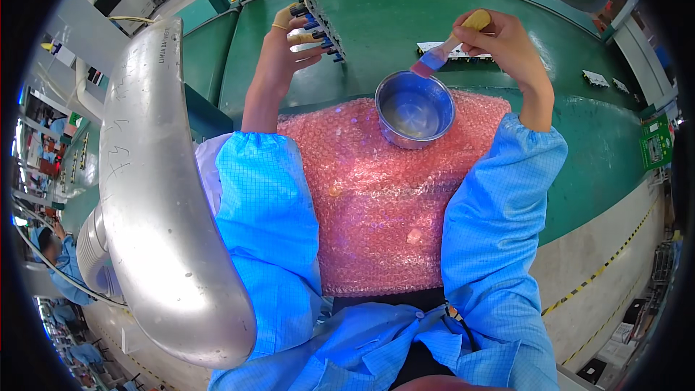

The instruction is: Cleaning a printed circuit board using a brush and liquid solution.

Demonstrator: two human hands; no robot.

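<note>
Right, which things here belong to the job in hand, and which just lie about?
Seemingly in use:
circuit board in left hand
brush in right hand
metal bowl
pink bubble wrap

Seemingly lying about:
far board beyond the bowl
small boards at right

Sleeves [264, 174]: bright blue, fine darker grid. Bubble wrap [391, 217]: translucent pink, dotted. Bowl [414, 143]: silver outside, bluish within. Brush [434, 59]: blue and pinkish toward the tip. Circuit board [320, 18]: studded black, blue, yellow. Table [369, 32]: green. Floor tape [615, 259]: yellow-and-black striped.

bright light, glare on metal duct [163, 195], edges bent, corners black.
</note>
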